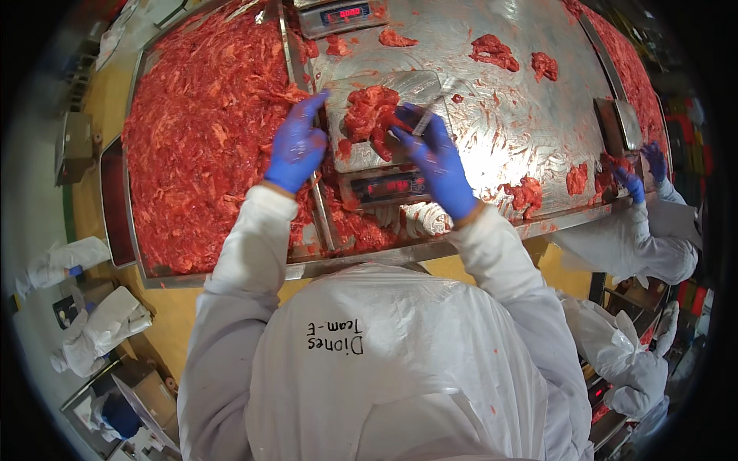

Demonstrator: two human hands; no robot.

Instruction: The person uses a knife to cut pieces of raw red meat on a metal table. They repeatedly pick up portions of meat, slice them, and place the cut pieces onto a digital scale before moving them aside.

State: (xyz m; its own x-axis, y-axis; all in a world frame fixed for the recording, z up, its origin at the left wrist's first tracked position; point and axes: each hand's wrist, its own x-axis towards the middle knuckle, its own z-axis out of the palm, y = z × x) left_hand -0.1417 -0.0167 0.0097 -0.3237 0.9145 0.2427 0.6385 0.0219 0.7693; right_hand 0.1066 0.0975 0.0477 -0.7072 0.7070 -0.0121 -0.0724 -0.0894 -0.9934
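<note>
My left hand, in a blue glove, hovers by the metal divider. Its fingers are apart and it holds nothing. A platform scale lies in front of me, its lit display toward my side. On its plate rests a lump of raw red meat. My right hand, gloved in blue too, is over the plate's right part with its fingertips at the meat. It grips a slim metal tool that looks like a knife, pointing away to the far right; blur hides its exact shape.
Left of the divider a wide steel tray is heaped with meat trimmings. A second scale stands at the far side. Loose meat pieces lie on the steel table. At right, a co-worker's gloved hands handle meat beside another scale.
</note>
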